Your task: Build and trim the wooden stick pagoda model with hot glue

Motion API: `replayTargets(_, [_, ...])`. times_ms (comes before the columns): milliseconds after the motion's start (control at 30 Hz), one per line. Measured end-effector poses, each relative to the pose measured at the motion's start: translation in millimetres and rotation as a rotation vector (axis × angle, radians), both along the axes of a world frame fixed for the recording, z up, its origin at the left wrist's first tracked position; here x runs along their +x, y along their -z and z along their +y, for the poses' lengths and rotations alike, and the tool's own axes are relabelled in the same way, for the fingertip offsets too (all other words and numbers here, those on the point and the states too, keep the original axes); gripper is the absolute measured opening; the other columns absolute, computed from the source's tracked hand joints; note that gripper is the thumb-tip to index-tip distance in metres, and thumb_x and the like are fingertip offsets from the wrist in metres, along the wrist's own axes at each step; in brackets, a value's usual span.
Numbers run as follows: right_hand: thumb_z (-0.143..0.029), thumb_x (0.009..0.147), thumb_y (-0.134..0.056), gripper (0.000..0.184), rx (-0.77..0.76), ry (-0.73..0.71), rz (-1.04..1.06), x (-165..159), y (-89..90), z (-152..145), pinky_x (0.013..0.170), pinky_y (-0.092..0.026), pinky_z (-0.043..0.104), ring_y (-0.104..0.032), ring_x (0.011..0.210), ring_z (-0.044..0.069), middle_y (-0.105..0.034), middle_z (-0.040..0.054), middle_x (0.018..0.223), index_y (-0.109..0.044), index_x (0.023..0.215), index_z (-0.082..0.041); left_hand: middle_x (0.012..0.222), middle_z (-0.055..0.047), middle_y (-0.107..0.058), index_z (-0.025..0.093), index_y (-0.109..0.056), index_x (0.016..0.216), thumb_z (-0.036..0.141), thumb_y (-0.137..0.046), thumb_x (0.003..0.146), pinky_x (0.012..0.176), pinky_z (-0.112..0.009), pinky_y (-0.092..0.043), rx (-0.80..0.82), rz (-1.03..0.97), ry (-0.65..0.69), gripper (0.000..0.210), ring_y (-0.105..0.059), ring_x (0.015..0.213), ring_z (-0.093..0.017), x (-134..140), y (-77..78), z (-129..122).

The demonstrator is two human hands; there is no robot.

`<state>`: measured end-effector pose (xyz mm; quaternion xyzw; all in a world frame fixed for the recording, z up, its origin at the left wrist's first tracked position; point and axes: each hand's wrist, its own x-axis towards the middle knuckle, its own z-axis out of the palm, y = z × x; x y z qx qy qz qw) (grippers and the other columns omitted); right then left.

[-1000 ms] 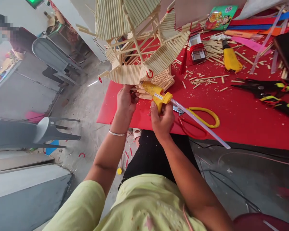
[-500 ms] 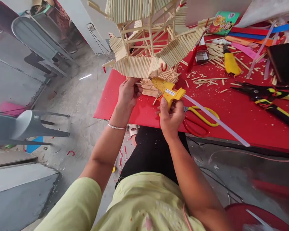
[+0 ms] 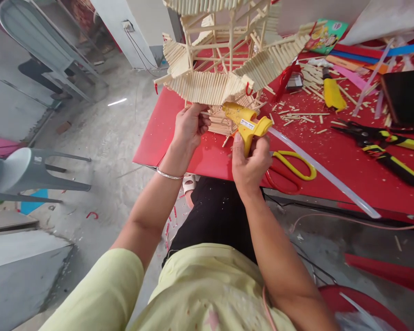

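Note:
A tiered pagoda model made of thin wooden sticks (image 3: 207, 87) stands on the red table, its near roof edge above my hands. My right hand (image 3: 250, 163) is closed around the handle of a yellow hot glue gun (image 3: 246, 122). The gun's nozzle end is just under that roof edge, and a long translucent glue stick (image 3: 324, 170) runs out of its back. My left hand (image 3: 189, 126) is at the roof's lower edge, thumb and fingers closed; what they pinch is hidden. Scissors with red and yellow handles (image 3: 296, 165) lie beside my right hand.
On the red table (image 3: 158, 138) lie black-and-yellow pliers (image 3: 379, 142), a yellow-handled tool (image 3: 333, 92), a dark phone-like slab (image 3: 405, 99), loose sticks and scraps. A grey plastic chair (image 3: 24, 170) stands at left. A red stool (image 3: 362, 303) is at lower right.
The view has shifted slightly, so the model and both hands appear a little farther right. The glue gun remains in my right hand under the roof edge.

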<state>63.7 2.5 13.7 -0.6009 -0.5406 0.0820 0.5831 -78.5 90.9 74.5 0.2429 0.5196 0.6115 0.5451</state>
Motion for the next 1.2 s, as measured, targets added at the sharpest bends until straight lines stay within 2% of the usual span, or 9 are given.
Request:
replayTargets(200, [-0.069, 0.103, -0.045, 0.059, -0.003, -0.021, -0.149, 9.7, -6.2, 2.1, 0.078, -0.062, 0.044, -0.077, 0.086, 0.029, -0.076, 0.0134, 0.099, -0.061, 0.127, -0.017, 0.052, 0.006, -0.056, 0.017, -0.060, 0.070, 0.029, -0.086, 0.081, 0.039, -0.017, -0.031, 0.003, 0.016, 0.019, 0.030, -0.053, 0.040, -0.004, -0.8, -0.1, 0.6])
replayTargets(567, [-0.073, 0.103, -0.040, 0.066, -0.007, 0.018, -0.295, 14.4, -20.4, 1.4, 0.075, -0.059, 0.043, -0.075, 0.084, 0.030, -0.075, 0.0146, 0.093, -0.067, 0.116, -0.015, 0.052, 0.007, -0.052, 0.017, -0.058, 0.073, 0.025, -0.080, 0.086, 0.040, -0.015, -0.029, 0.011, -0.073, 0.019, 0.027, -0.050, 0.041, -0.004, 2.9, -4.3, -1.8])
replayTargets(733, [-0.076, 0.101, -0.038, 0.070, 0.003, 0.033, -0.341, 14.6, -23.8, 0.6, 0.076, -0.059, 0.044, -0.075, 0.083, 0.031, -0.075, 0.0155, 0.090, -0.069, 0.115, -0.015, 0.054, 0.008, -0.049, 0.018, -0.058, 0.076, 0.031, -0.083, 0.084, 0.042, -0.014, -0.028, 0.024, -0.161, 0.015, 0.030, -0.048, 0.041, -0.003, 3.9, -2.3, -2.2])
replayTargets(900, [-0.075, 0.102, -0.037, 0.073, 0.009, 0.077, -0.415, 11.7, -27.2, -2.2, 0.076, -0.058, 0.045, -0.075, 0.080, 0.032, -0.076, 0.0172, 0.091, -0.071, 0.117, -0.013, 0.053, 0.007, -0.050, 0.017, -0.057, 0.071, 0.023, -0.077, 0.087, 0.041, -0.016, -0.026, 0.053, -0.110, 0.039, 0.026, -0.048, 0.041, -0.003, 1.9, -1.3, -2.6])
replayTargets(1200, [-0.064, 0.105, -0.041, 0.060, -0.099, 0.119, -0.490, 5.7, -33.0, -9.5, 0.075, -0.053, 0.039, -0.075, 0.084, 0.031, -0.078, 0.0170, 0.094, -0.070, 0.119, -0.013, 0.051, 0.006, -0.051, 0.017, -0.058, 0.067, 0.019, -0.074, 0.087, 0.040, -0.015, -0.028, 0.067, -0.072, 0.056, 0.025, -0.048, 0.040, -0.003, 0.2, -0.2, -1.1])
